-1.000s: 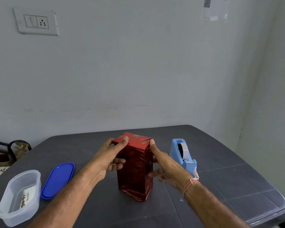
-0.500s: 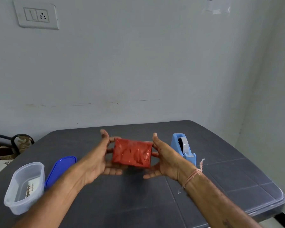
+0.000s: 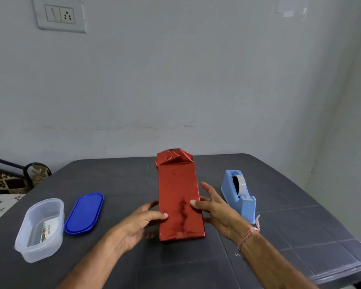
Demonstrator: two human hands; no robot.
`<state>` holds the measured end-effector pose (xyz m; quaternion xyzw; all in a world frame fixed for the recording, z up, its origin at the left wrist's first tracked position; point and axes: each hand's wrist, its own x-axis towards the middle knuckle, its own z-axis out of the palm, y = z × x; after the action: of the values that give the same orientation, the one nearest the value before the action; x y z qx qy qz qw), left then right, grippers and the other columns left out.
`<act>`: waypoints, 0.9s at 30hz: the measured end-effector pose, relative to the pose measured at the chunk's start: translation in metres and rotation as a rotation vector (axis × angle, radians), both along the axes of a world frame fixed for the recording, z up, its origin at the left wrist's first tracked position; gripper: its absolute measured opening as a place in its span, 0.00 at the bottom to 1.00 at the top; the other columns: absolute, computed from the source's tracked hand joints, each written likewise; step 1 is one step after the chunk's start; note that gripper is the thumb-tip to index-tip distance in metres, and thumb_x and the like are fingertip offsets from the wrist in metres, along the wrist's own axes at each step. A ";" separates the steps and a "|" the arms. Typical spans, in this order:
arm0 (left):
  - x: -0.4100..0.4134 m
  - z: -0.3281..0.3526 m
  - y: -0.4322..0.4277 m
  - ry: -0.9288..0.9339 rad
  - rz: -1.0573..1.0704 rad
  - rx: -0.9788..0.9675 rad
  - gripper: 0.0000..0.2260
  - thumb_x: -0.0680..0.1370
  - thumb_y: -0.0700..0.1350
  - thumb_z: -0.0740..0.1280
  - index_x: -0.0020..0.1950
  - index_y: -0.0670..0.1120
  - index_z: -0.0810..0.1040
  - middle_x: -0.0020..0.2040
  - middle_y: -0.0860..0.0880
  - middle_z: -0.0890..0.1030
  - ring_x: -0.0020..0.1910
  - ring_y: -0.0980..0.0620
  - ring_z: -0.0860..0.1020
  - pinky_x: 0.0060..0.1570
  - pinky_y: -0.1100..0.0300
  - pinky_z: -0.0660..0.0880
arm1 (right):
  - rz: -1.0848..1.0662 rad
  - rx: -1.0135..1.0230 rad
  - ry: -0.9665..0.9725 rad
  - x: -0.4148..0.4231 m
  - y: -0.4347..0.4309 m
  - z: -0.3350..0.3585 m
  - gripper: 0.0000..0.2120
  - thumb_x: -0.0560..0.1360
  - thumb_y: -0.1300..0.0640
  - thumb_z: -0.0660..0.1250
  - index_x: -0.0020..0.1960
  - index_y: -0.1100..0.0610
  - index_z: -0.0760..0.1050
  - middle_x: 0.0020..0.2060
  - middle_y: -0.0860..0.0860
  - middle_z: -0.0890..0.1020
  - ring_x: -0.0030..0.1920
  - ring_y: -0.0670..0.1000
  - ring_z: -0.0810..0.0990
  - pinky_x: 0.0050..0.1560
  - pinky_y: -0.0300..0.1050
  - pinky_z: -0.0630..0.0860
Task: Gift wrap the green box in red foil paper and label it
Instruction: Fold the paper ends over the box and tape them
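Box (image 3: 178,201) now flat between hands (image 3: 138,224)

Both forearms (image 3: 92,263) bare. Right hand (image 3: 217,211): thin pinkish-orange thread band (image 3: 248,234) at the wrist, several turns, frayed tail sticking up just beside the tape dispenser (image 3: 238,195) near corner.
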<state>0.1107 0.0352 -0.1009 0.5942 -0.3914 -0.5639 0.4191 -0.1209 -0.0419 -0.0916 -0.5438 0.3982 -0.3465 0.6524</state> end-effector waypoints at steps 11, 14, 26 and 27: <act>-0.009 0.020 -0.013 -0.122 0.001 -0.452 0.23 0.75 0.54 0.74 0.69 0.56 0.74 0.64 0.55 0.82 0.64 0.60 0.79 0.54 0.63 0.80 | 0.043 -0.442 0.000 0.004 -0.009 0.023 0.32 0.76 0.51 0.75 0.75 0.42 0.66 0.68 0.47 0.78 0.70 0.47 0.76 0.69 0.50 0.75; -0.009 0.019 -0.013 -0.186 0.026 -0.517 0.32 0.72 0.60 0.75 0.73 0.61 0.67 0.70 0.56 0.76 0.67 0.57 0.76 0.54 0.63 0.79 | 0.032 -0.427 0.031 -0.001 -0.011 0.020 0.33 0.73 0.48 0.78 0.73 0.42 0.67 0.67 0.45 0.79 0.69 0.46 0.76 0.65 0.46 0.77; -0.064 0.120 -0.023 -1.389 0.188 -0.969 0.20 0.72 0.71 0.64 0.45 0.58 0.85 0.64 0.60 0.77 0.72 0.53 0.67 0.72 0.45 0.57 | -0.082 -0.469 0.110 0.001 -0.004 0.020 0.37 0.65 0.43 0.82 0.68 0.44 0.68 0.62 0.45 0.80 0.62 0.44 0.80 0.60 0.45 0.81; -0.068 0.128 -0.027 -1.342 0.168 -0.947 0.14 0.74 0.66 0.67 0.42 0.58 0.85 0.61 0.62 0.78 0.70 0.56 0.68 0.72 0.44 0.56 | -0.089 -0.471 0.130 0.001 -0.003 0.021 0.38 0.64 0.41 0.83 0.67 0.43 0.68 0.62 0.44 0.80 0.62 0.45 0.80 0.62 0.48 0.80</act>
<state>0.0432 0.0077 0.0267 0.5924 -0.7092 0.1689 0.3429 -0.1199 -0.0451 -0.0702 -0.6841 0.3710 -0.4224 0.4646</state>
